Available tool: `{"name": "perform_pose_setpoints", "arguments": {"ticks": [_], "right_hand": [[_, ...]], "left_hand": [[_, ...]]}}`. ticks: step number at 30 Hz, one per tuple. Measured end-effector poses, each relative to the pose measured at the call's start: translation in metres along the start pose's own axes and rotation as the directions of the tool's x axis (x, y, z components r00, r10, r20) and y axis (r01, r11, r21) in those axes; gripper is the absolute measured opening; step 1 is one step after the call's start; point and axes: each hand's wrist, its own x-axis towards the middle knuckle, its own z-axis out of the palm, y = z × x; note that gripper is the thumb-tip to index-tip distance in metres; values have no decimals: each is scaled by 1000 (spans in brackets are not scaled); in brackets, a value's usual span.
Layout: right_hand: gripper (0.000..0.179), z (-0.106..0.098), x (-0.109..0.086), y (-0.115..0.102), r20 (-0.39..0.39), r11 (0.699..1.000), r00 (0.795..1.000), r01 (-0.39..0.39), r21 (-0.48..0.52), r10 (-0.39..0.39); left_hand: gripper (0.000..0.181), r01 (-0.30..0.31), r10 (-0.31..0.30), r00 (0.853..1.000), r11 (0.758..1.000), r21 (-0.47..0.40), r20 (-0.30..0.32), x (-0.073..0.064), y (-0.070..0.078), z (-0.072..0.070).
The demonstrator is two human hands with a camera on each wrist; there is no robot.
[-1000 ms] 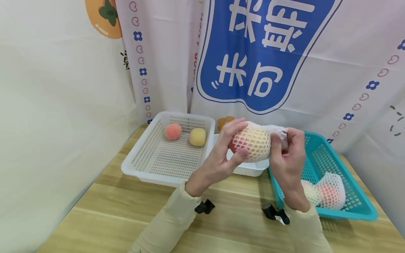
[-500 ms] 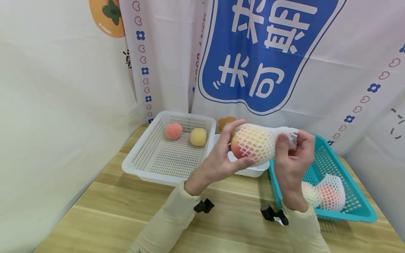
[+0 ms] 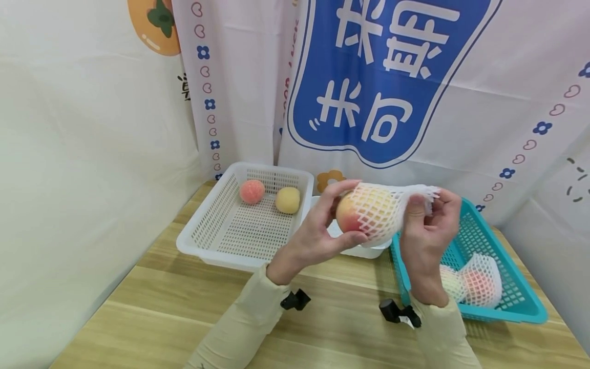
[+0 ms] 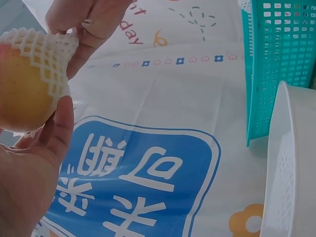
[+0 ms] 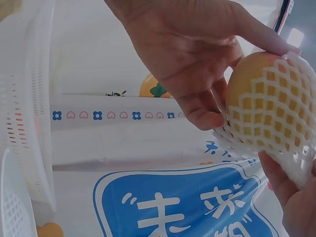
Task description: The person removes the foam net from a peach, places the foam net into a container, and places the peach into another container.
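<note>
A yellow-and-red round fruit point(image 3: 348, 215) hangs above the table, partly covered by a white foam net sleeve point(image 3: 380, 207). My left hand point(image 3: 313, 238) grips the fruit at its bare end, thumb below and fingers curled over the top. At the other end, my right hand point(image 3: 428, 241) pinches the gathered sleeve between thumb and fingers. The left wrist view shows the smooth yellow skin of the fruit point(image 4: 22, 94) uncovered on one side. Stretched open mesh lies over much of the fruit point(image 5: 249, 76) in the right wrist view.
On the left a white basket point(image 3: 251, 261) holds a pink fruit point(image 3: 252, 191) and a yellow fruit point(image 3: 288, 200). A teal basket point(image 3: 511, 313) at right contains net-wrapped fruits point(image 3: 479, 287). Behind the hands stands a white tray point(image 3: 369, 251); a printed curtain point(image 3: 249, 102) hangs at the back.
My right hand has moved right, drawing the foam net along the fruit. More bare skin shows at the left end, where my left hand keeps its grip.
</note>
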Motion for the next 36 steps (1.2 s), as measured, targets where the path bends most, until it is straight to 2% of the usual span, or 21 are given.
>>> {"name": "perform_pose_setpoints", "arguments": {"ticks": [3, 5, 8, 10, 12, 14, 16, 18, 21, 23, 24, 27, 29, 31, 33, 36], "right_hand": [[17, -1, 0, -1, -1, 999, 1000, -12, 36, 12], [17, -2, 1, -1, 9, 992, 1000, -29, 125, 29], [17, -4, 3, -1, 45, 964, 998, -64, 258, 54], [17, -6, 5, -2, 80, 942, 994, -95, 322, 73], [17, -9, 6, -3, 127, 947, 987, -129, 296, 95], [19, -12, 7, -4, 197, 957, 972, -171, 236, 125], [25, -16, 9, -4, 288, 963, 945, -208, 173, 153], [34, -19, 11, -5, 381, 965, 907, -238, 115, 178], [45, -23, 13, -5, 497, 956, 843, -282, 79, 207], [44, -25, 14, -6, 545, 964, 810, -267, 13, 217], [41, -26, 14, -6, 566, 969, 795, -246, -26, 217], [29, -27, 16, -6, 594, 972, 772, -147, -182, 227], [20, -27, 20, -3, 611, 960, 756, -82, -267, 235], [18, -27, 26, 1, 642, 944, 725, -36, -327, 250], [16, -27, 33, 6, 685, 935, 678, -8, -356, 266], [17, -26, 44, 15, 742, 918, 594, 15, -397, 311]], "left_hand": [[81, 11, -11, 1000, 1000, -23, -4, 0, 0, -1], [81, 41, -41, 999, 997, -58, -11, -1, 0, -3], [82, 89, -93, 995, 989, -114, -31, -3, 0, -9], [81, 120, -126, 991, 986, -117, -51, -4, 1, -15], [78, 127, -134, 988, 988, -90, -73, -4, 2, -21], [76, 140, -145, 985, 989, -48, -96, -5, 4, -28], [74, 146, -145, 981, 989, 2, -128, -6, 5, -35], [75, 166, -160, 975, 986, 29, -153, -6, 5, -40], [76, 198, -190, 966, 980, 31, -177, -8, 4, -47], [75, 219, -213, 961, 976, 18, -177, -9, 3, -50], [74, 225, -218, 960, 974, 20, -175, -9, 3, -51], [71, 233, -222, 960, 972, 44, -171, -9, 2, -52], [70, 242, -227, 958, 967, 74, -177, -9, 2, -53], [67, 253, -234, 954, 964, 83, -187, -8, 2, -54], [65, 267, -247, 948, 960, 80, -199, -8, 2, -54], [60, 265, -242, 947, 960, 87, -211, -8, 0, -55]]}}
